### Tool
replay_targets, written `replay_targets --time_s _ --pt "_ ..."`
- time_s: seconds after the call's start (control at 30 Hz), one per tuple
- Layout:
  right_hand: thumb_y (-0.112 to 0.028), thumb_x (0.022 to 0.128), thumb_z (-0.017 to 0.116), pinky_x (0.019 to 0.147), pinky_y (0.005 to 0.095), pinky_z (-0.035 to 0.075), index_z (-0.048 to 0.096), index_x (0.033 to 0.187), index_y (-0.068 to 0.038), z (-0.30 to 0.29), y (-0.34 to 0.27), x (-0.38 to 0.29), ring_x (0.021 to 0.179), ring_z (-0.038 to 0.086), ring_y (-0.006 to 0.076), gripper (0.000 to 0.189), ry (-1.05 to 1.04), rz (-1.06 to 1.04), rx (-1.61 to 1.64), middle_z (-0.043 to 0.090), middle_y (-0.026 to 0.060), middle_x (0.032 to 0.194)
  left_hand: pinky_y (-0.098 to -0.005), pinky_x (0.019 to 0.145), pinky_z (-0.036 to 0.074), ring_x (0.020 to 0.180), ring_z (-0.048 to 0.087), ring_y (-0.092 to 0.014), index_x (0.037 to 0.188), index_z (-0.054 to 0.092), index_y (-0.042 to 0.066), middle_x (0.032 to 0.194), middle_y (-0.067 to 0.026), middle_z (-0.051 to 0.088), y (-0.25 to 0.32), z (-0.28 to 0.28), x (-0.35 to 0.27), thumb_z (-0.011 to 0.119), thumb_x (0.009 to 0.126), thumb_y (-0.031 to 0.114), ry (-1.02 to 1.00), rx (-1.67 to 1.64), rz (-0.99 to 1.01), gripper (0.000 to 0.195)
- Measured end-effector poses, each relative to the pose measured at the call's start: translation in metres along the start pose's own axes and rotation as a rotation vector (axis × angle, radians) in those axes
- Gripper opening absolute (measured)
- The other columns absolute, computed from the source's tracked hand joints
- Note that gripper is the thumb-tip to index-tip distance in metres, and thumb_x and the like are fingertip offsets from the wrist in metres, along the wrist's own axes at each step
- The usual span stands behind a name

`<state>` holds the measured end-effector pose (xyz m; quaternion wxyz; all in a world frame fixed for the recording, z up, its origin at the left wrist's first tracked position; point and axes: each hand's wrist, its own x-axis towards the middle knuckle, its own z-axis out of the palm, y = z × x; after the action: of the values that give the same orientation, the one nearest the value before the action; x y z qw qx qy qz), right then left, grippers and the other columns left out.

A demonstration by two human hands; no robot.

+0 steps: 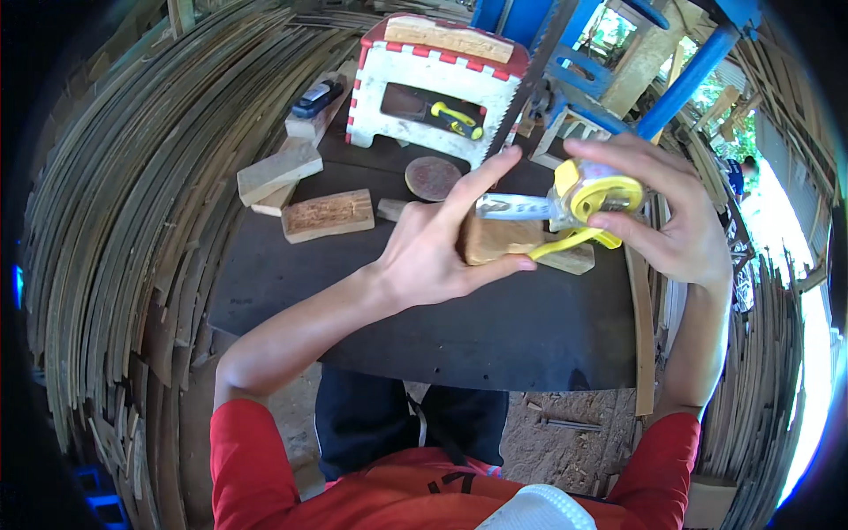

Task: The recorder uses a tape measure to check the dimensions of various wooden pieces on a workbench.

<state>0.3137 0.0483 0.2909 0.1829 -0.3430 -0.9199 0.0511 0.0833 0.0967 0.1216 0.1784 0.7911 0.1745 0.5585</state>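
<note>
My left hand (434,248) grips a wooden block (503,237), thumb beneath it and index finger raised toward the saw blade. In my right hand (662,205) is a yellow tape measure (599,197), held between thumb and fingers. A short length of its blade (515,207) reaches left over the block. The tape's yellow strap (563,245) hangs down to my left thumb. Behind my left hand rises a toothed bandsaw blade (530,86). A round disc (432,178) and a rough wood piece (328,215) lie on the dark table (424,344).
A red and white folding stool (437,73) stands at the back, a wood strip (450,38) on top. Other wood blocks (279,173) lie at the left. Long wooden slats (126,218) are stacked beyond. Blue machine parts (689,83) and a distant person (737,175) are at right.
</note>
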Motion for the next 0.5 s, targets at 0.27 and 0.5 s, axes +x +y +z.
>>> replay_targets --time_s 0.27,0.5 --pt "-0.002 0.080 0.080 0.092 0.0389 0.052 0.066 0.134 -0.003 0.021 0.021 -0.016 0.103 0.069 0.0273 0.056 0.162 -0.054 0.129 0.072 0.0126 0.115 -0.0401 0.087 0.061 0.103 0.075 -0.032 0.140 0.048 0.002 0.124 -0.0179 0.070 -0.017 0.000 -0.008 0.088 0.079 0.043 0.035 -0.012 0.183 0.084" --pt "0.000 0.080 0.081 0.088 0.0362 0.054 0.069 0.129 -0.002 0.022 0.013 -0.017 0.102 0.068 0.0258 0.050 0.150 -0.089 0.166 0.070 0.0133 0.113 -0.0372 0.086 0.058 0.099 0.075 -0.030 0.123 0.063 -0.004 0.112 -0.0183 0.074 -0.002 0.001 -0.007 0.053 0.108 0.028 0.047 -0.266 -0.006 0.037"
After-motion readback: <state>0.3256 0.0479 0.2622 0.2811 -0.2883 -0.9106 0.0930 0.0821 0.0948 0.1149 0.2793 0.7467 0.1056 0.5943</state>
